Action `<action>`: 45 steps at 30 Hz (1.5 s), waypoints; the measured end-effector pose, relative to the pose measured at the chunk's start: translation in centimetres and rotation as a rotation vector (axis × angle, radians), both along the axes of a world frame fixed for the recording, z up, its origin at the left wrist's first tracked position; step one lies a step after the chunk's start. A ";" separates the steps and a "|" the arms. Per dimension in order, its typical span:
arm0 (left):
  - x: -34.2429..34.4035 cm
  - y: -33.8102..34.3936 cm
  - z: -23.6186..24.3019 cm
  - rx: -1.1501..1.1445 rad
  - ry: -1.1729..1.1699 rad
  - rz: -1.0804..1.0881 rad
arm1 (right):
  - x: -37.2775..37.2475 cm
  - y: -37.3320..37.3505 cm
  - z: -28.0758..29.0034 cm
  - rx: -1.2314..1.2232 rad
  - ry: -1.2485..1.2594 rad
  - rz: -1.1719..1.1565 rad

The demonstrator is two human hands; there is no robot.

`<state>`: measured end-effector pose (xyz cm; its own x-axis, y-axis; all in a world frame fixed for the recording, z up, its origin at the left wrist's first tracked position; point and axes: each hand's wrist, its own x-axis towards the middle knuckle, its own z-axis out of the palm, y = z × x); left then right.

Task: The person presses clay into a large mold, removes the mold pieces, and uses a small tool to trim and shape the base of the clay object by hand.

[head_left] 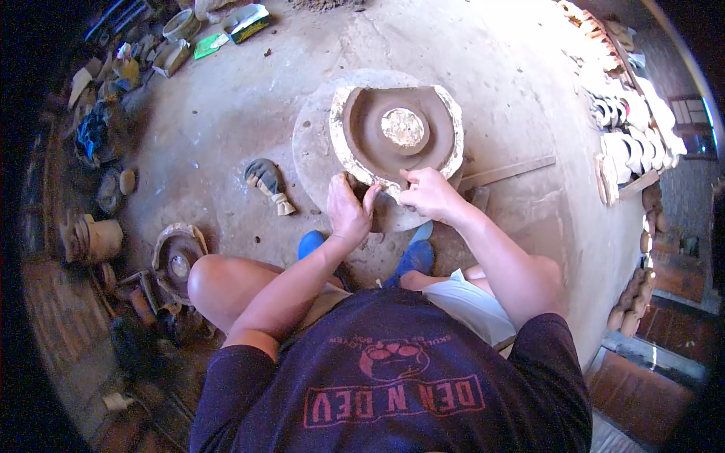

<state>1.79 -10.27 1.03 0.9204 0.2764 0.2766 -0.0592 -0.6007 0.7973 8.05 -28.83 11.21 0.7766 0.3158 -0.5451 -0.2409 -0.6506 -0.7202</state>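
A round mould with a chipped whitish rim, brown clay lining and a pale central disc lies on a round grey board on the floor in front of me. My left hand grips the near left of the rim from outside, with its fingers bent and thumb raised. Right of it, my right hand has its fingers curled on the near rim.
A wooden plank lies right of the board, and a cloth bundle left. A second mould sits by my left knee. Containers and clutter line the left; stacked pale pieces line the right.
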 end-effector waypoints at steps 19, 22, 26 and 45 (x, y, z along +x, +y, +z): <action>-1.1 -2.3 13.0 0.153 0.806 -1.015 | -15.3 -3.3 4.0 -0.123 -0.990 -0.089; -0.7 -4.2 12.3 0.099 0.545 -0.934 | -19.0 -7.5 5.4 -0.063 -0.912 -0.449; 3.4 -7.1 11.8 -0.055 0.351 -0.878 | -25.6 -15.6 7.1 0.493 -0.703 -1.073; 7.8 -17.8 25.5 0.474 0.258 -0.839 | -87.2 -41.0 -10.1 -0.976 0.740 -1.479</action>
<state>9.58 -28.10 26.53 0.8144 -0.5785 -0.0459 -0.4691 -0.7029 0.5346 -79.12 -69.80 1.07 -0.3348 -0.8544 -0.3973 -0.9400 0.2737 0.2035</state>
